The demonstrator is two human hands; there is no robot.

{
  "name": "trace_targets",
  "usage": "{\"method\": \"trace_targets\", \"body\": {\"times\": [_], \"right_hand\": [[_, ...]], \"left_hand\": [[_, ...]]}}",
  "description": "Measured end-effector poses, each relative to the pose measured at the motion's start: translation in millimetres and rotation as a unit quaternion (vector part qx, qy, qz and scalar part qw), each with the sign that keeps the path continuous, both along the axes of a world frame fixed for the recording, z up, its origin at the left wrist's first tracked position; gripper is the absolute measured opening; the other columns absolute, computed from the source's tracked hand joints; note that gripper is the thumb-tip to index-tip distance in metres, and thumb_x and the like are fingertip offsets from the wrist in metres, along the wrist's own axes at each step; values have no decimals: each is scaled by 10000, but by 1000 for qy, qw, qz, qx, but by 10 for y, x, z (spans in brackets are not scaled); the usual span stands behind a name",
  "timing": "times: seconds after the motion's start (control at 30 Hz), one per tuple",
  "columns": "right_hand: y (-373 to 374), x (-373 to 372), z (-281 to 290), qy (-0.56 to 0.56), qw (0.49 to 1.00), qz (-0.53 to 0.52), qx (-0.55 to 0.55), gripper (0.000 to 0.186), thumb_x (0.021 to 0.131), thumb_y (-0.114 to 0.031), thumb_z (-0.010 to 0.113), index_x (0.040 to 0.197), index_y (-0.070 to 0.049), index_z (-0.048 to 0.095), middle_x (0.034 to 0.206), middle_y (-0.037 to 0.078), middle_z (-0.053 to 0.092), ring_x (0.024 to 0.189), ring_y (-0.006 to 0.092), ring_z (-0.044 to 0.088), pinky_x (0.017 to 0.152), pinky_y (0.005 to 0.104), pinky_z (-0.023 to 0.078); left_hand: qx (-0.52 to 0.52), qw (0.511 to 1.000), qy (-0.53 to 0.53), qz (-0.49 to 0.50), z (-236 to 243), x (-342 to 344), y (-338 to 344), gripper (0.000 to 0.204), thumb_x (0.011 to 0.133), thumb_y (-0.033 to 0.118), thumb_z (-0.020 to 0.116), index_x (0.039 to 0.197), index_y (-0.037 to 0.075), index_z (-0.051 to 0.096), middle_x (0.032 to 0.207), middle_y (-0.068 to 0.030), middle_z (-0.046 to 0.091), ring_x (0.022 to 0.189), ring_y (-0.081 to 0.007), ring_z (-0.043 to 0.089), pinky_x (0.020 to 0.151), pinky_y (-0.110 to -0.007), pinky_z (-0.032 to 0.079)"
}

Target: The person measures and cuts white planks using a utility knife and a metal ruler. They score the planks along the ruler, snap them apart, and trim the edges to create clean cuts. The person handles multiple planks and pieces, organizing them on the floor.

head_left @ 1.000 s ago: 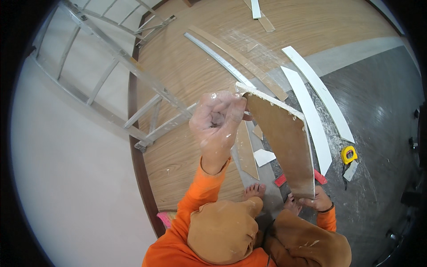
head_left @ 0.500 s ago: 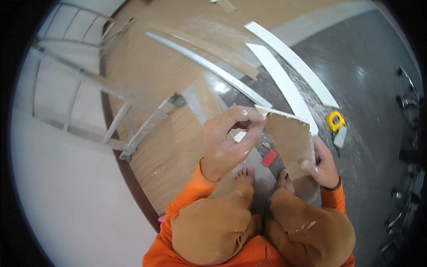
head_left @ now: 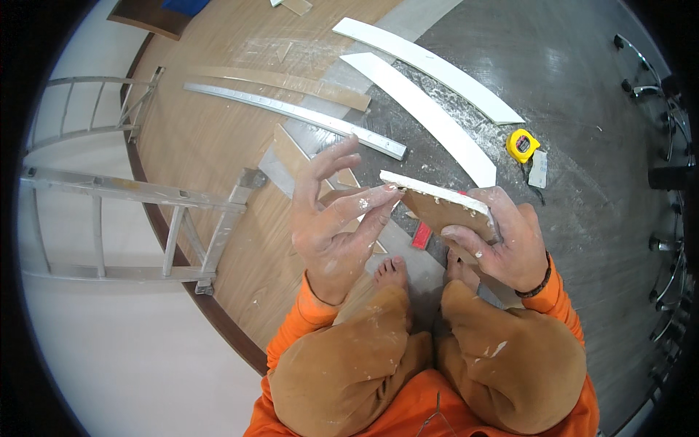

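Observation:
A piece of plasterboard (head_left: 429, 207), brown-papered with a crumbly white edge, is held tilted above my feet. My right hand (head_left: 513, 244) grips its right end, thumb on the brown face and fingers over the white edge. At the left corner, the thumb and finger of my left hand (head_left: 335, 226) close in a pinch on the edge, while its other fingers are raised. White dust coats both hands. Below the board, a small red block-like object (head_left: 421, 234) lies on the floor, partly hidden.
Two long white strips (head_left: 429, 116) lie ahead amid white dust. Beside them are a yellow tape measure (head_left: 522, 146) and a small pale piece (head_left: 538, 169). A metal straightedge (head_left: 291, 111) and a brown strip (head_left: 291, 82) lie ahead left. A ladder (head_left: 138, 191) is left; chair bases (head_left: 666, 245) right.
The board has tipped so its white edge shows more, and its near part is lower in view. My left hand's outer fingers have lifted and spread. The view has shifted.

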State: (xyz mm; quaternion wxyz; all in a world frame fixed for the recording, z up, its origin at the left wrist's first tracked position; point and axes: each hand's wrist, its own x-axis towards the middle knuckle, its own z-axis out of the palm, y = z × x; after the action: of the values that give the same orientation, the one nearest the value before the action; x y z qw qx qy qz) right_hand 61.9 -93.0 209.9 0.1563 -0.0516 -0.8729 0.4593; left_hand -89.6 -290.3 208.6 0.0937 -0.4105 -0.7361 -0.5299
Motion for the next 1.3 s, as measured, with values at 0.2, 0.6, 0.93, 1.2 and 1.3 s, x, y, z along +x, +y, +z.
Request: {"method": "trace_targets", "body": {"times": [0.2, 0.6, 0.93, 1.2, 1.3], "right_hand": [[68, 34, 8, -16, 999, 42, -1, 501, 841, -295, 897, 1166, 0, 656, 942, 182, 716, 771, 411, 711, 649, 405, 560], [194, 154, 126, -81, 989, 115, -34, 459, 904, -302, 830, 1203, -7, 644, 991, 197, 707, 855, 435, 689, 717, 435, 546], [233, 132, -19, -93, 980, 138, -112, 472, 935, -249, 801, 1288, 8, 624, 1121, 210, 718, 969, 384, 730, 846, 398, 551], [431, 36, -164, -128, 927, 250, -248, 497, 986, -282, 758, 1367, 0, 608, 1253, 136, 681, 1159, 239, 650, 1018, 371, 491], [388, -26, -278, -114, 906, 282, -296, 429, 1032, -285, 715, 1361, -31, 610, 1205, 95, 690, 1141, 192, 637, 996, 348, 495]], "left_hand": [[-36, 997, -46, -55, 127, -7, -97, 304, 697, -82, 861, 937, 92, 791, 1295, -174, 537, 1300, -369, 580, 1015, -495, 571], [-131, 981, -100, -99, 204, 148, -194, 303, 692, -112, 805, 923, 67, 723, 1233, -168, 520, 1212, -356, 571, 1180, -574, 409], [-131, 983, -61, -113, 116, 129, -234, 229, 833, -38, 811, 812, 97, 627, 1420, -158, 457, 1496, -446, 379, 1230, -643, 314], [-14, 971, -137, -197, -8, 139, -161, 170, 761, 50, 805, 797, 181, 701, 1476, -239, 459, 1475, -404, 368, 1264, -633, 172], [77, 941, -230, -236, -142, 141, -219, 101, 841, 208, 803, 812, 194, 708, 1556, -253, 397, 1524, -410, 313, 1269, -636, 140]]}}
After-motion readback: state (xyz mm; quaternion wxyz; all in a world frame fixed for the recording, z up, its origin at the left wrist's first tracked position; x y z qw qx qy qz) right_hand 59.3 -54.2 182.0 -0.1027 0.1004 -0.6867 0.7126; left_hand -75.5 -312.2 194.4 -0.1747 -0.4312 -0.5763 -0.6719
